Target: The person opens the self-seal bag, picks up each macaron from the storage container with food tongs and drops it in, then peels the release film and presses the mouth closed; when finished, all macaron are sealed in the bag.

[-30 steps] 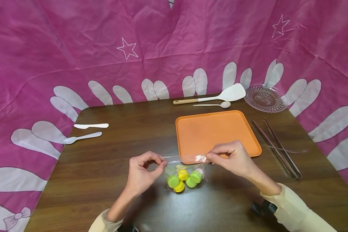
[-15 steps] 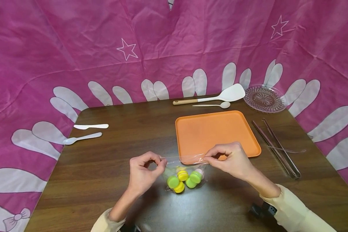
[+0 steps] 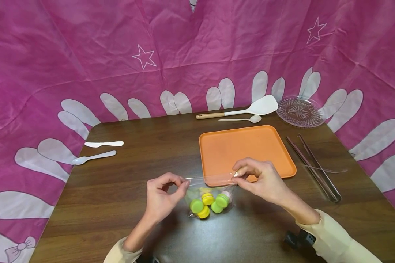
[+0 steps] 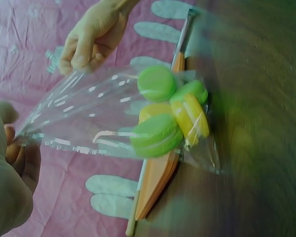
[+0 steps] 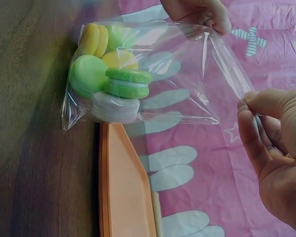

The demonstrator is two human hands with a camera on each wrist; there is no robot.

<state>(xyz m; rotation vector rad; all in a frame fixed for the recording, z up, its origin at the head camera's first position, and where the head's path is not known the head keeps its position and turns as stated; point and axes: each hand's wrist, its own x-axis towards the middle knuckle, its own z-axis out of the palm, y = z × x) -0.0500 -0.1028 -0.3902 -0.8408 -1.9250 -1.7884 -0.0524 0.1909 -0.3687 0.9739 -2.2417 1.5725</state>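
Observation:
A clear plastic bag hangs between my two hands, its top edge stretched level in the head view. Inside its lower end lie several macarons: green ones, yellow ones and a pale whitish one. My left hand pinches the left corner of the bag's top between thumb and forefinger. At the opposite corner, my right hand pinches the film with thumb and fingertips. The bag's bottom is close above the brown table; whether it touches is unclear.
Just behind the bag lies an orange tray. A white spatula, a small spoon and a clear plate are at the back. Metal tongs lie right; a white knife and a white spoon lie left.
My right hand's fingers have shifted slightly along the bag's top edge, the forefinger lifting a little. The left hand and the macarons stay nearly where they were.

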